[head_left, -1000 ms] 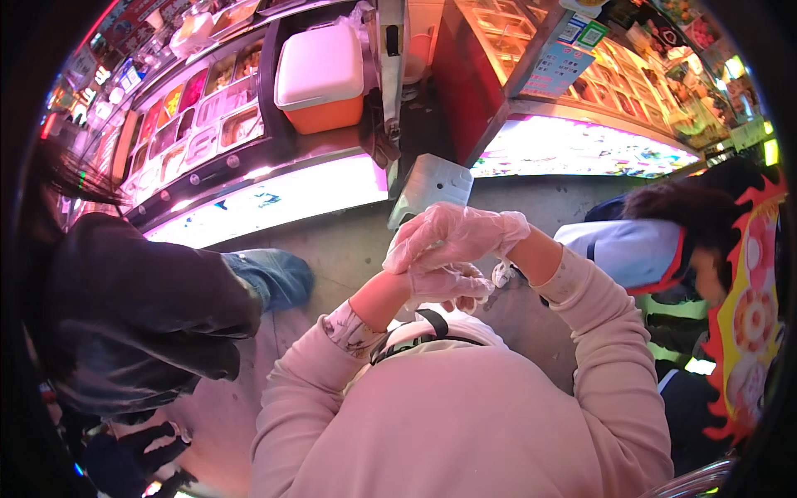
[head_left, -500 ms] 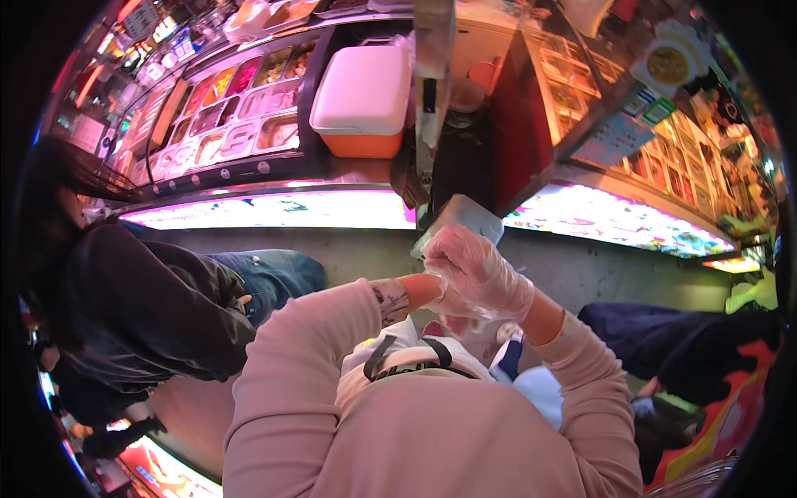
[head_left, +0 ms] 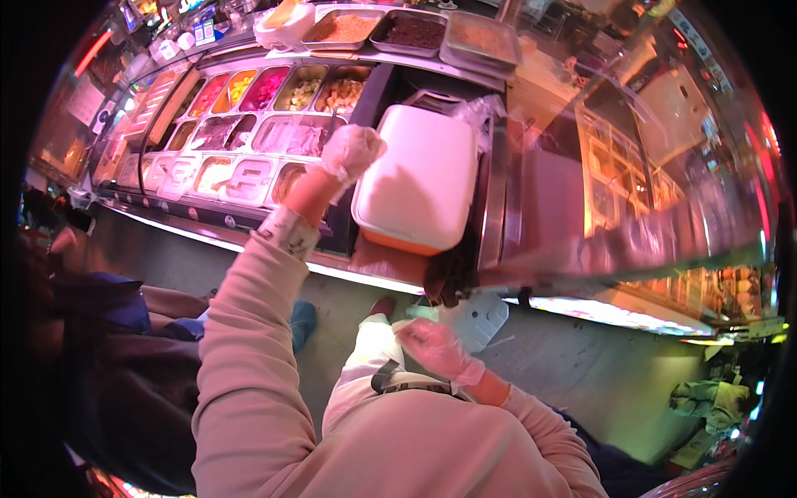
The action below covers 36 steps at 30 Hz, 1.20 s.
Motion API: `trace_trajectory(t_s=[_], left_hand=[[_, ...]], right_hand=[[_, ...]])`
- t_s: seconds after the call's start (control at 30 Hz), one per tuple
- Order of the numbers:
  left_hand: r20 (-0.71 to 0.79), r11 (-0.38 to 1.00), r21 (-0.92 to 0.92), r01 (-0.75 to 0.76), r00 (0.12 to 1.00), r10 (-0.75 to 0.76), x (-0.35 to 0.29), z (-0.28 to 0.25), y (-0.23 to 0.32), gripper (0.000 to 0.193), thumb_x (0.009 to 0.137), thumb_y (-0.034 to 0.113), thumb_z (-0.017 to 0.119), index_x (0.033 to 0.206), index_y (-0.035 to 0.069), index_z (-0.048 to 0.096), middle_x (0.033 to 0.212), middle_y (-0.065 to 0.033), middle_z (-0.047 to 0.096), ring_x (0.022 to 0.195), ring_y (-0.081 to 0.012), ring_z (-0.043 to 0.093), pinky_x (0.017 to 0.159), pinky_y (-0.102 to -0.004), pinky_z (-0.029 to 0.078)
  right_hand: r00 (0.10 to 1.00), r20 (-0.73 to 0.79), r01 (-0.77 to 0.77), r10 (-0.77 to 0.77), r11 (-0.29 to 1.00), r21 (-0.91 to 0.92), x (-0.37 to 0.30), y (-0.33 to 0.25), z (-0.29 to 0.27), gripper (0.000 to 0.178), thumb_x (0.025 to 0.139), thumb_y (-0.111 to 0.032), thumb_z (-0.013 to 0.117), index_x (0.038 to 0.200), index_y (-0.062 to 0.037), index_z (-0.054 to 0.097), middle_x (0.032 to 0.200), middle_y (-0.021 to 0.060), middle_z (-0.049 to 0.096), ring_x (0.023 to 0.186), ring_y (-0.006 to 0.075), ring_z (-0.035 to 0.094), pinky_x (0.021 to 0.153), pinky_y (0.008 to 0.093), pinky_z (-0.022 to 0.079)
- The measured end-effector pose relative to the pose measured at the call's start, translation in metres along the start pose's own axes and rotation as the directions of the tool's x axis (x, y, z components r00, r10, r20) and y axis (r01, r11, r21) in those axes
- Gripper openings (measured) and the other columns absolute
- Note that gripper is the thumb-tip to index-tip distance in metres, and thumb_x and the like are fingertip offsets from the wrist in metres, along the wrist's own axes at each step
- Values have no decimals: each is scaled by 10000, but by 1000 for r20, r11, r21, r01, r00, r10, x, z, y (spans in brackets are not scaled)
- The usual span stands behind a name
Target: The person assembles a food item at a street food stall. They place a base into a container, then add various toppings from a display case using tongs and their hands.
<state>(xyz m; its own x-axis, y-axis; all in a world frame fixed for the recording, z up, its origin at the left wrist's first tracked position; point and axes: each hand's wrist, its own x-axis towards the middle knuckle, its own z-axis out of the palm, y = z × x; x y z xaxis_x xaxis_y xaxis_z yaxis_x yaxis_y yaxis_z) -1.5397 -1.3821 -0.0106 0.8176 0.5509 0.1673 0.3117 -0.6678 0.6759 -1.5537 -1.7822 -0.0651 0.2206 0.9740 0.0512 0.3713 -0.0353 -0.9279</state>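
My left hand, in a thin clear plastic glove, is raised over the counter with its fingers curled in. It hangs between the metal food pans and a box with a white lid and an orange body. Whatever may be inside that hand is hidden from view. Lower down, in front of my waist, my right hand wears the same kind of glove. Its fingers are bent loosely together, and nothing shows in them. Close to the left hand are a pan of diced food and a wide steel pan.
Trays of crumbly orange and dark food line the back of the counter. A clear, curved guard edges the right side. A translucent plastic tub is low beyond my right hand. A person in dark clothing is close at my left.
My hands, together at the right wrist and glove before, are now apart. The left has reached forward over the counter; the right has lowered toward my waist. The view has shifted closer to the counter.
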Motion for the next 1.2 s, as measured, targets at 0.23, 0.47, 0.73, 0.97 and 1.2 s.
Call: trace_trajectory(t_s=[0.23, 0.47, 0.73, 0.97, 1.2], left_hand=[[26, 964, 1, 265, 964, -265, 16, 58, -8, 487, 888, 472, 705, 860, -14, 732, 724, -223, 701, 727, -356, 723, 708, -456, 556], [12, 944, -300, 137, 990, -139, 34, 19, 34, 479, 988, 396, 666, 962, -74, 751, 713, -112, 708, 671, -174, 687, 649, -351, 538], [397, 401, -834, 380, 917, -42, 72, 22, 133, 318, 1002, 200, 678, 1237, -8, 626, 1054, -63, 616, 899, -141, 649, 823, -391, 637], [741, 878, -460, 134, 603, 296, 98, 38, 59, 425, 979, 359, 712, 1119, -42, 708, 1135, -167, 734, 902, -260, 713, 860, -366, 591], [508, 775, 395, -493, 820, 263, 34, 67, -15, 544, 853, 498, 756, 1090, 14, 681, 1109, -185, 665, 1084, -351, 638, 889, -440, 554]], right_hand=[[1000, 16, -7, 7, 999, -34, 83, -2, -20, 112, 952, -94, 716, 1036, -21, 726, 888, 176, 690, 797, 371, 684, 702, 427, 538], [993, -120, 19, -18, 1000, 7, 119, -30, -36, 149, 939, -50, 732, 1086, -47, 710, 951, 130, 720, 870, 321, 730, 760, 374, 584], [921, -324, 61, -219, 899, -434, 153, -23, -43, 464, 924, -65, 730, 1360, -55, 572, 1385, 204, 588, 1256, 420, 604, 1006, 456, 538], [855, -509, -281, -98, 738, -614, 209, 35, -56, 699, 940, -214, 688, 1550, -9, 415, 1480, 279, 507, 1280, 464, 571, 1067, 506, 479], [528, -807, -556, 265, 826, -93, 237, 99, -71, 122, 944, -125, 663, 1019, -30, 678, 797, 172, 671, 736, 317, 673, 734, 423, 559]])
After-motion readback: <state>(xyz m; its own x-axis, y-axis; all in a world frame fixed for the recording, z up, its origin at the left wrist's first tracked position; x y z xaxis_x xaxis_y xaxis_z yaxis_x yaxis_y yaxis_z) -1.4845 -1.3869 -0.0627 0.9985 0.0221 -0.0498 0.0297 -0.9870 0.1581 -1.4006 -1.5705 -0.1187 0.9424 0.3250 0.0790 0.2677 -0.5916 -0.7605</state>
